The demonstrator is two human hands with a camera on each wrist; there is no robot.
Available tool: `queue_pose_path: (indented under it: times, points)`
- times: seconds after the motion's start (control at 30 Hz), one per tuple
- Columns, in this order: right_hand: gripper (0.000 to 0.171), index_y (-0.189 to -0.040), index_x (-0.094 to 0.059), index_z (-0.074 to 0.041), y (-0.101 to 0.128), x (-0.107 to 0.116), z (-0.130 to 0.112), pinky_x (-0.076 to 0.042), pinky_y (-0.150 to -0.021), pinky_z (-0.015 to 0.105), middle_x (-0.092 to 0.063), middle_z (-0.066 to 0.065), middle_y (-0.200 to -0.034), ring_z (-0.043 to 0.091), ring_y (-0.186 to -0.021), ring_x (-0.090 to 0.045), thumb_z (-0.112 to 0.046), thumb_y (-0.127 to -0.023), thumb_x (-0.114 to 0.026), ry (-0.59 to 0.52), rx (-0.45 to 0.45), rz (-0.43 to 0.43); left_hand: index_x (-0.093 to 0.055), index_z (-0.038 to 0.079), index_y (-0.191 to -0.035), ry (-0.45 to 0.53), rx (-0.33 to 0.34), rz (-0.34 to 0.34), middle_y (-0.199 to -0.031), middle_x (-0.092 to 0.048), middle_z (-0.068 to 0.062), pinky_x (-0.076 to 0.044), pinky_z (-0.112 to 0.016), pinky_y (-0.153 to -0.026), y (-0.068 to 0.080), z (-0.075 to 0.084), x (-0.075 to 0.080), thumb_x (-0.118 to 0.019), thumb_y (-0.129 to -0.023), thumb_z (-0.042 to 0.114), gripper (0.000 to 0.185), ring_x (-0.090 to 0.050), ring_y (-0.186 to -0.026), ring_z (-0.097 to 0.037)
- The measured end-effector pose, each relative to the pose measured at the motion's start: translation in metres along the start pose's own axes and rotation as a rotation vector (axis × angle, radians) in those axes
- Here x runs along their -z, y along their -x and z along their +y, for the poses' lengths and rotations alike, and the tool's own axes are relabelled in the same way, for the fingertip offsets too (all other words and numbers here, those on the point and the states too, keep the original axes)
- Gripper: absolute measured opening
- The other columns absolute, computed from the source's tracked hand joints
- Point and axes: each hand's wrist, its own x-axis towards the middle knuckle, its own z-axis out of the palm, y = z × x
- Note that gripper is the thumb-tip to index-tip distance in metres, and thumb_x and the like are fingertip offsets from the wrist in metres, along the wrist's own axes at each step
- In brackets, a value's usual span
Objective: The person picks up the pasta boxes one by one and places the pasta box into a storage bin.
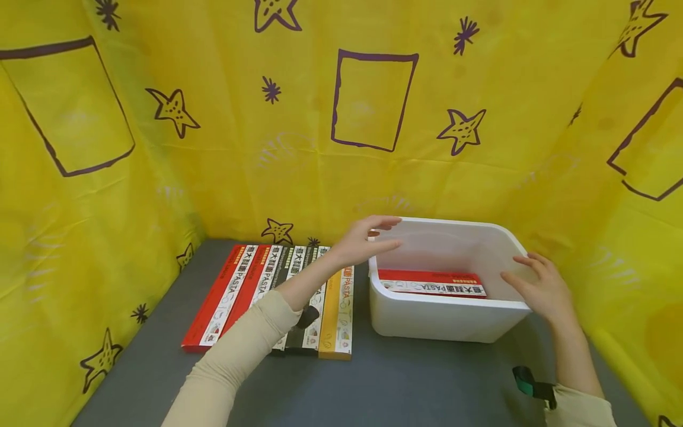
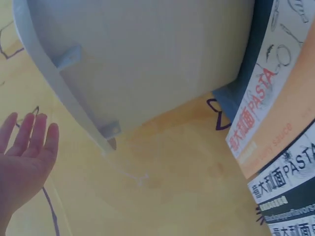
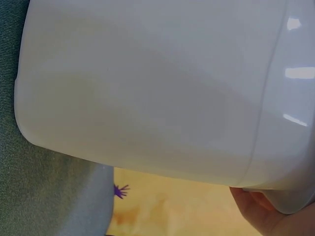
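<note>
A white plastic bin point(image 1: 443, 320) stands on the dark table, and a red and white pasta box point(image 1: 432, 286) lies inside it. At the bin's left rim is my left hand point(image 1: 360, 242), its fingers extended and thumb apart. The left wrist view shows that hand point(image 2: 27, 157) with straight fingers, beside the bin's wall point(image 2: 142, 59) and holding nothing. My right hand point(image 1: 544, 287) is at the right rim, fingers and thumb spread. In the right wrist view its fingers point(image 3: 258, 209) are right at the rim, partly hidden by the bin point(image 3: 142, 98).
Left of the bin, several pasta boxes lie side by side: red ones point(image 1: 221, 296), black and white ones point(image 1: 296, 338) and a yellow one point(image 1: 335, 320). My left forearm crosses above them. A yellow patterned cloth point(image 1: 240, 130) surrounds the table point(image 1: 405, 385) at the back and sides.
</note>
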Motion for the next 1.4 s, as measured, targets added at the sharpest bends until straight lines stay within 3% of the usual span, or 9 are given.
queue_pose_path:
  times: [0.17,0.47,0.7,0.83,1.07,1.2,1.4]
  points:
    - [0.060,-0.128,-0.048,0.001,0.001,-0.001,0.000,-0.018,-0.093,0.066,-0.027,0.028,-0.141,0.051,-0.124,-0.023,-0.043,-0.089,-0.053,0.000,-0.001,-0.003,-0.049,0.009,-0.132,0.161,0.061,0.029,-0.129,-0.052,-0.003,-0.043,-0.037,-0.093,0.017,-0.008,0.012,-0.067,-0.084,0.024,0.053,-0.051,-0.114,-0.023]
    - [0.060,-0.128,-0.048,0.002,0.001,-0.002,0.000,-0.018,-0.092,0.067,-0.027,0.029,-0.140,0.053,-0.123,-0.023,-0.042,-0.089,-0.054,0.008,0.003,-0.011,-0.050,0.021,-0.132,0.212,0.183,0.076,-0.127,-0.053,-0.001,-0.047,-0.035,-0.086,0.054,-0.027,0.030,-0.069,-0.083,0.026,0.053,-0.054,-0.110,-0.018]
    - [0.061,-0.128,-0.048,0.002,-0.001,0.001,0.002,-0.017,-0.092,0.067,-0.027,0.029,-0.140,0.053,-0.123,-0.023,-0.043,-0.089,-0.054,0.012,0.009,-0.006,-0.043,0.013,-0.136,0.246,0.260,0.078,-0.130,-0.050,-0.007,-0.045,-0.039,-0.089,0.081,-0.004,0.045,-0.064,-0.086,0.015,0.054,-0.049,-0.117,-0.031]
    - [0.062,-0.130,-0.046,0.002,-0.002,0.001,0.003,-0.017,-0.092,0.068,-0.025,0.029,-0.141,0.053,-0.123,-0.022,-0.043,-0.089,-0.053,0.015,0.005,-0.015,-0.041,0.014,-0.138,0.257,0.316,0.093,-0.132,-0.048,-0.008,-0.044,-0.041,-0.090,0.095,-0.009,0.051,-0.065,-0.086,0.017,0.057,-0.049,-0.117,-0.030]
    - [0.062,-0.131,-0.045,0.002,-0.003,0.000,0.003,-0.017,-0.092,0.068,-0.024,0.029,-0.142,0.053,-0.123,-0.021,-0.044,-0.089,-0.053,0.011,-0.006,-0.029,-0.042,0.025,-0.136,0.274,0.422,0.131,-0.134,-0.047,-0.003,-0.038,-0.047,-0.095,0.121,-0.050,0.057,-0.068,-0.083,0.028,0.059,-0.050,-0.115,-0.021]
    - [0.062,-0.131,-0.045,0.001,-0.002,-0.001,0.003,-0.017,-0.091,0.069,-0.024,0.029,-0.141,0.053,-0.123,-0.021,-0.044,-0.089,-0.052,0.018,-0.008,-0.034,-0.042,0.027,-0.136,0.260,0.469,0.148,-0.131,-0.048,0.001,-0.036,-0.049,-0.097,0.138,-0.060,0.060,-0.070,-0.081,0.034,0.062,-0.051,-0.115,-0.020]
    - [0.062,-0.131,-0.045,0.002,-0.002,-0.002,0.001,-0.017,-0.092,0.068,-0.024,0.030,-0.141,0.053,-0.123,-0.021,-0.044,-0.089,-0.052,0.015,-0.016,-0.035,-0.039,0.023,-0.138,0.244,0.526,0.142,-0.135,-0.046,-0.006,-0.036,-0.048,-0.097,0.164,-0.066,0.065,-0.070,-0.080,0.034,0.067,-0.050,-0.117,-0.022]
